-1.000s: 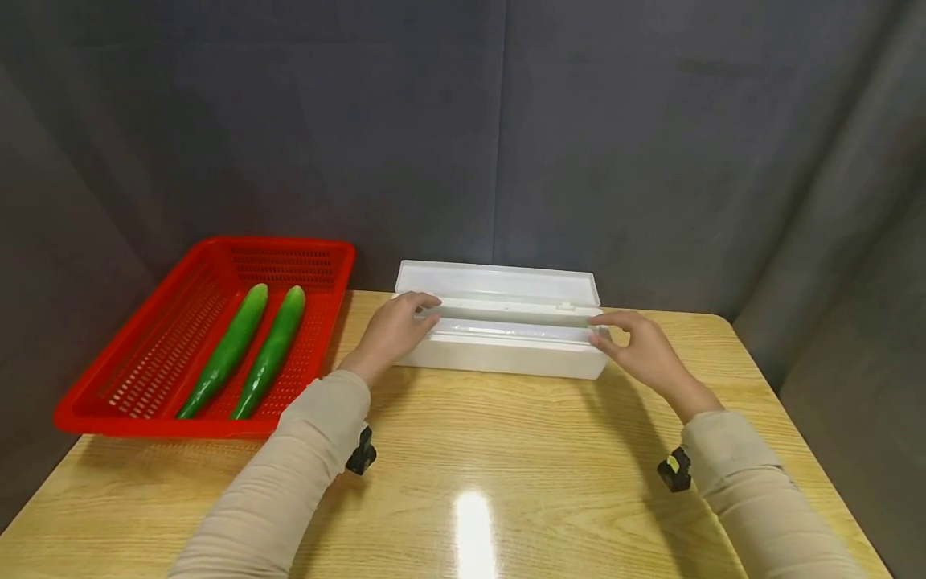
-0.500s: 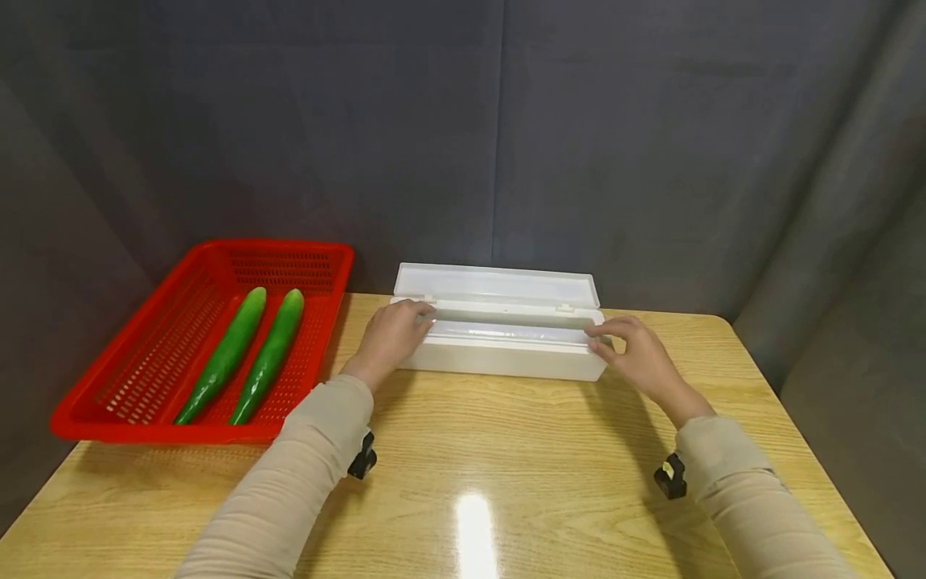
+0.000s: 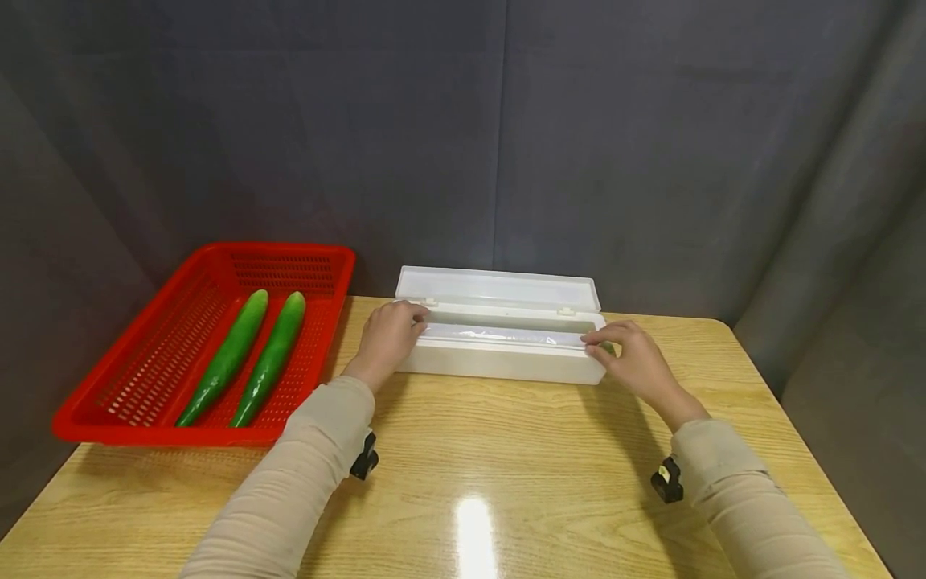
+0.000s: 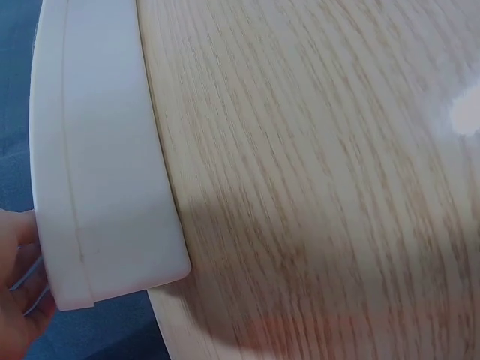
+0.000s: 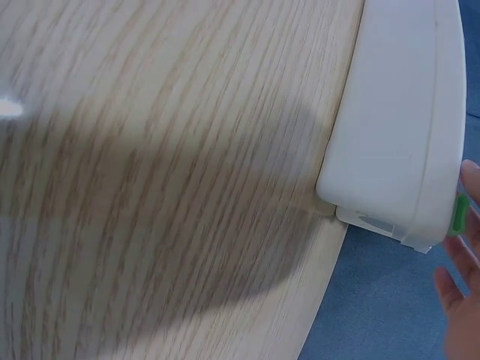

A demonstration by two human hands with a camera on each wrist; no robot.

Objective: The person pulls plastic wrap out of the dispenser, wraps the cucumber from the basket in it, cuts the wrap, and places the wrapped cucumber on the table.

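Observation:
A long white cling film box (image 3: pixel 499 366) stands near the table's back edge with its lid (image 3: pixel 499 285) raised. Shiny cling film (image 3: pixel 499 336) stretches across its opening. At the left end, my left hand (image 3: pixel 387 334) pinches the film between thumb and fingers. My right hand (image 3: pixel 637 360) pinches it at the right end, thumb and index close together. A small green piece (image 5: pixel 459 214) shows beside the right fingers in the right wrist view. The left wrist view shows the box's front wall (image 4: pixel 120 165), with the left fingers partly hidden behind its end.
A red perforated basket (image 3: pixel 210 434) sits at the left of the table, holding two cucumbers (image 3: pixel 227 362) (image 3: pixel 271 362). The wooden table (image 3: pixel 550 466) ends close behind the box, where a dark grey curtain (image 3: pixel 499 145) hangs.
Both hands have lowered slightly toward the box opening. The left hand has shifted a little left at its end, and the right fingers have come closer together.

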